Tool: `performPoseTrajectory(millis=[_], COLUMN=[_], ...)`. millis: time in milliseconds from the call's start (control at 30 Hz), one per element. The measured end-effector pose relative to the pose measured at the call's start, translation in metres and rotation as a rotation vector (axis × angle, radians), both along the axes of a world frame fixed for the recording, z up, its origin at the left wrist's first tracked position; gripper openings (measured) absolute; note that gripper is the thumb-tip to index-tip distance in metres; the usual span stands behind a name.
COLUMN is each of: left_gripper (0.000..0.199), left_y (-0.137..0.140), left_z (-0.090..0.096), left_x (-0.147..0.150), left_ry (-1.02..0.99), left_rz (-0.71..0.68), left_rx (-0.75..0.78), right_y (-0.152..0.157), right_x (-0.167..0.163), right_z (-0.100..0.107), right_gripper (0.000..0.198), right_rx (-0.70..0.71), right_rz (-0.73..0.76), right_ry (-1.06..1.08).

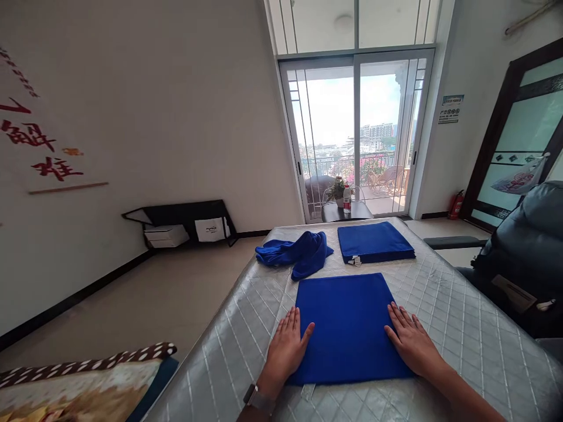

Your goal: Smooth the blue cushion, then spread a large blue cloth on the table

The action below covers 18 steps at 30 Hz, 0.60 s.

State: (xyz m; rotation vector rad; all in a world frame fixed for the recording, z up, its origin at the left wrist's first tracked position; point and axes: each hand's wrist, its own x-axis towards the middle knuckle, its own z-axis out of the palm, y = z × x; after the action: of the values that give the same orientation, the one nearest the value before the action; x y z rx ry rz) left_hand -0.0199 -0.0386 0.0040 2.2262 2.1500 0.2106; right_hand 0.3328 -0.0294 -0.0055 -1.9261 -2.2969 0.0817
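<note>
Left hand [285, 347], fingers close together, lies flat at nine o'clock on the mattress's [233, 340] flat blue cloth [347, 328], with a crumpled cloth [308, 252] at eleven, stacked cloths [376, 239] at one, and right hand [413, 344] at three, fingers slightly spread.

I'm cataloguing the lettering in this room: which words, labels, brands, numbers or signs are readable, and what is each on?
"解": large, red, on the wall hanging.
"难": below it, same hanging.
Too small, blurred or cut off: the hanging's other characters, the wall notice, white item with black print, bottle label, plastic bag, white tag on the blue stack.
</note>
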Motion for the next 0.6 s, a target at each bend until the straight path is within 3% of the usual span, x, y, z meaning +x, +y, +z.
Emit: performPoseTrajectory(millis=[133,367,600], left_gripper=[0.088,0.085,0.082], left_y=[0.000,0.001,0.002], left_z=[0.000,-0.005,-0.005], left_x=[0.001,-0.001,-0.003], left_ry=[0.008,-0.015,0.003], left_rz=[0.004,-0.010,-0.003], left_rx=[0.012,0.071,0.057], right_y=[0.005,0.037,0.056], right_x=[0.002,-0.011,-0.017], right_z=[0.012,0.038,0.016], right_gripper=[0.069,0.067,0.068], right_rx=[-0.071,-0.057,-0.069], right_rz=[-0.015,-0.024,-0.038], right_ry=[-0.020,-0.023,0.013])
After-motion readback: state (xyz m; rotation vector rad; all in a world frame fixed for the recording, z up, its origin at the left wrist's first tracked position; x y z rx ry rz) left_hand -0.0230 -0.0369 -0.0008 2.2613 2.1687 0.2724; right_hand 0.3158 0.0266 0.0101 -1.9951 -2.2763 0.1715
